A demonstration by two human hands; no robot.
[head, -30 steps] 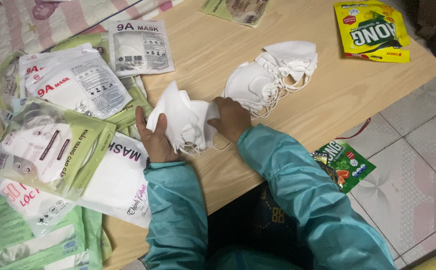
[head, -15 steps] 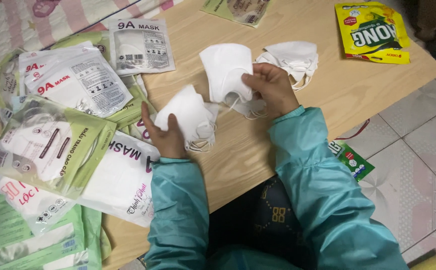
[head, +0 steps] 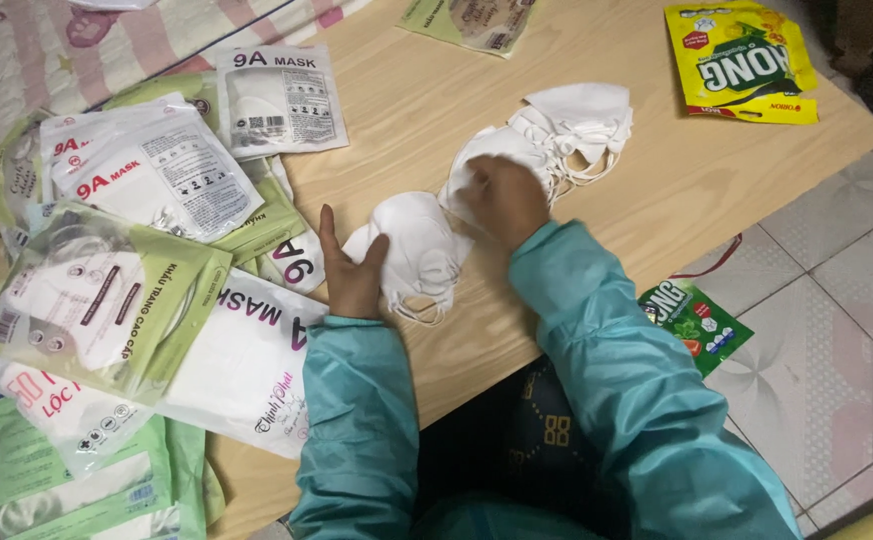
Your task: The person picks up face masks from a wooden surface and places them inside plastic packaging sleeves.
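On your far left, a heap of mask packets (head: 107, 290) covers the edge of the wooden table (head: 407, 120). Some packets are green and some are clear with white masks inside. One grey and white packet (head: 279, 98) lies a bit apart at the top of the heap.

Next comes your left hand (head: 352, 272). It stands on its side on the table, with the thumb up and the fingers curled round a white mask (head: 419, 252). You hold that mask by its left edge. Its thin ear loops hang down toward you and lie on the wood.

Just to the right is your right hand (head: 505, 198). It is palm down, and its fingers press on a second white mask (head: 477, 160). I cannot tell if the fingers pinch it or only rest on it. This mask touches the one in your left hand.

Right behind it sits a small pile of loose white masks (head: 582, 120), with their loops all tangled.

Both your arms wear teal sleeves (head: 617, 380).

Further right, near the table corner, lies a yellow snack bag (head: 742, 60). Down on the tiled floor (head: 837, 330), beside the table, lies a small green snack bag (head: 695, 322).
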